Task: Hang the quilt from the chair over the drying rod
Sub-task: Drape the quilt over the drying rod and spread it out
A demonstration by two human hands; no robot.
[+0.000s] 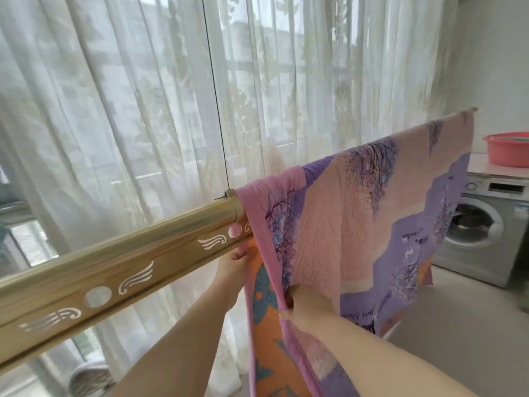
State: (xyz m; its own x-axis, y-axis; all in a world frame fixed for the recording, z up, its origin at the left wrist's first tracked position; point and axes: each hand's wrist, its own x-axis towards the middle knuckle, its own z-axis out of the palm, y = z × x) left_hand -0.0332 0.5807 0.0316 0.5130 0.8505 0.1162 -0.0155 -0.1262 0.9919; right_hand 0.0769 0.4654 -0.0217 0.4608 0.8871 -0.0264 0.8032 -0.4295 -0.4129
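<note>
head | quilt (pixel 357 210) draped over gold drying rod (pixel 114 253), right of its hanging wire (pixel 214 96), both layers hanging down | left hand (pixel 233 263) just under rod, fingers clenched on back layer's edge | right hand (pixel 303 308) lower, fingers grasping front layer's pink border | behind: sheer curtain (pixel 114 96), washing machine (pixel 481 224), red basin (pixel 509 150) above it

Quilt (pixel 357 210) draped over gold rod (pixel 114 253), hanging down both sides. Left hand (pixel 233 260) just under the rod, gripping the quilt's far layer. Right hand (pixel 303 308) lower below the rod, pinching the near layer's pink edge. Thin wire (pixel 214 96) runs up from the rod. Sheer curtain (pixel 114 110) behind the rod. Washing machine (pixel 481 224) past the rod's far end, red basin (pixel 509 149) on top.
</note>
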